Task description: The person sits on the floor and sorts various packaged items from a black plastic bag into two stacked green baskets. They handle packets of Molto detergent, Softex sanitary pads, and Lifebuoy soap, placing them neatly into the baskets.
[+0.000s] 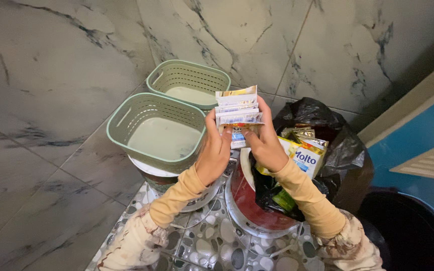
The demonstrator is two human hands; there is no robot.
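1. Your left hand (214, 150), just left of the frame's centre, has its fingers curled closed around the left edge of a stack of small sachets (237, 111), thumb pressed on the front.
2. Your right hand (264, 143), just right of centre, grips the same stack from the right side, fingers wrapped behind it and thumb on the lower front packet.
3. The stack sits at the centre of the frame, held upright between both hands, its white and yellow packets fanned slightly at the top.
4. Left of your hands stands a pale green perforated basket (126, 113), and a second green basket (167, 75) sits behind it toward the upper middle, touching it.
5. Right of your hands, a black plastic bag (347, 150) lies open with more yellow and white packets (305, 150) inside.
6. Below your wrists a red round lid (244, 206) rests on a pebble-patterned surface (212, 246).
7. Grey marbled tiles (41, 100) fill the left and upper parts of the frame.
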